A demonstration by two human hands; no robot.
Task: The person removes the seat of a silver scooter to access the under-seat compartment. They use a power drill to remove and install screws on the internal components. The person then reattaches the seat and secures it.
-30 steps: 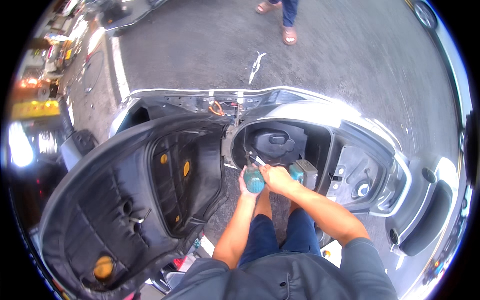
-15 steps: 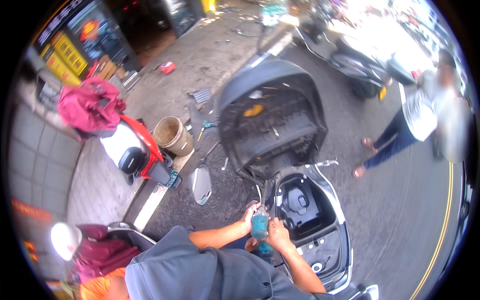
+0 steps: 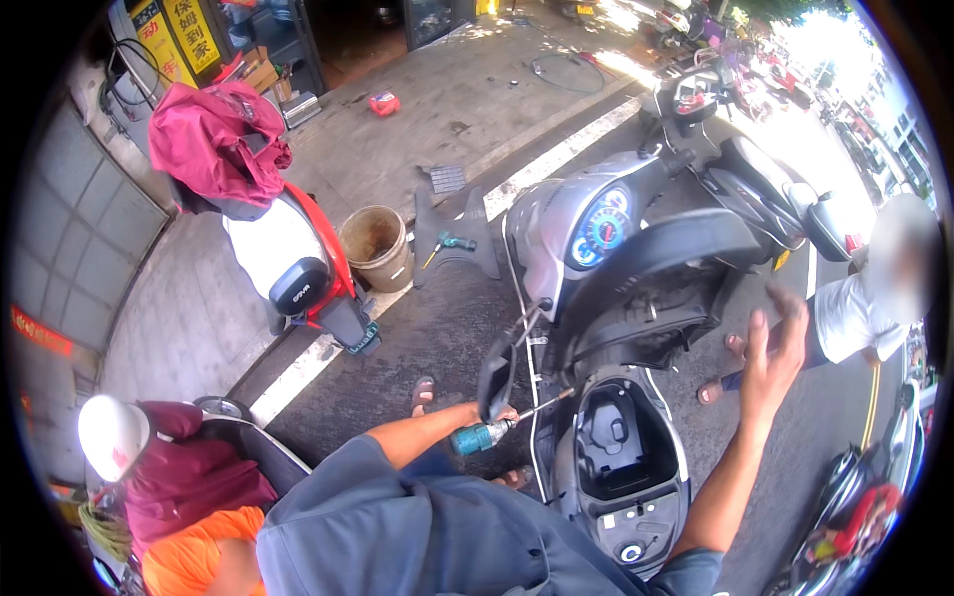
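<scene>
Teal power drill (image 3: 477,438) in the left hand (image 3: 504,413), long bit (image 3: 545,403) pointing toward the scooter's storage well (image 3: 618,437). Left fingers wrapped on the drill, partly hidden by a mirror (image 3: 496,382). Right hand (image 3: 773,350) raised past the tilted-up seat (image 3: 656,268), fingers spread, holding nothing. Farther left: a second teal tool (image 3: 455,241) on a dark panel (image 3: 481,256), a bucket (image 3: 386,274) near it, then a red scooter (image 3: 323,248). Person in a white shirt (image 3: 843,320) stands on the right.

Drill casing (image 3: 471,440) plastic; scooter panel (image 3: 545,223) glossy, smooth; asphalt (image 3: 447,333) rough
</scene>
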